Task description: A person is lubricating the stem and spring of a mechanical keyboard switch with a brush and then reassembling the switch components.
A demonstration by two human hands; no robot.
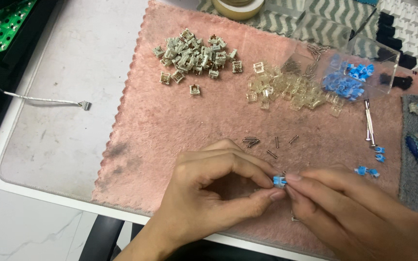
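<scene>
Counter (73,58) surface is carrying a pink fleecy mat (170,125), and the work is happening near the front edge of this mat. On the far part of the mat a heap of grey switch housings (194,55) is lying, beside it a heap of clear housings (286,89), and a clear plastic box (359,72) is holding many blue stems. Some thin metal springs (252,141) are lying loose just beyond the hands. The left hand (214,188) is closing thumb and forefinger on a small blue stem (279,181), and the right hand (354,212) is pinching the same piece from the other side, so both hands are gripping it together above the mat. The piece is looking bright blue, blocky, with a paler part in the middle; finer detail is too small to tell. I am judging it as very light, stiff plastic, a little slippery and easy to drop or flick away, so it is best held by its flat opposite sides with the fingertips only, not squeezing hard.
</scene>
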